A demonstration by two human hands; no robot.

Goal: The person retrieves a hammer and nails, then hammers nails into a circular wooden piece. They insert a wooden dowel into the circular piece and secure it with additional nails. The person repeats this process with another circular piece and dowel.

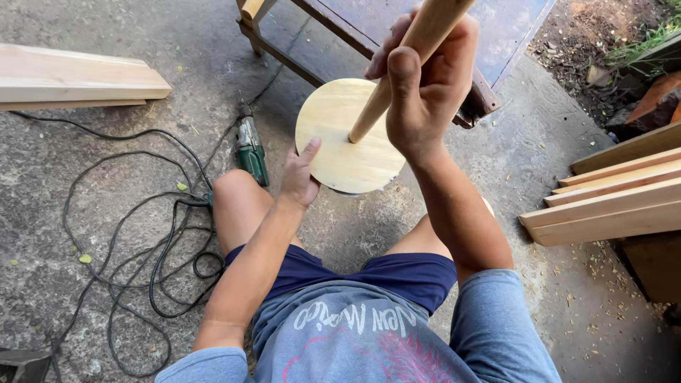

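Note:
A round pale wooden disc (340, 145) is held flat above the concrete floor, between my knees. My left hand (299, 174) grips its near left edge, thumb on top. A long round wooden dowel (408, 60) stands tilted with its lower end planted in the middle of the disc. My right hand (424, 81) is wrapped around the dowel's upper part, close to the camera.
A green corded power drill (251, 147) lies on the floor left of the disc, its black cable (152, 262) looped over the concrete. A wooden plank (78, 76) lies far left, several boards (610, 198) are stacked at right, and a dark table (369, 25) stands behind.

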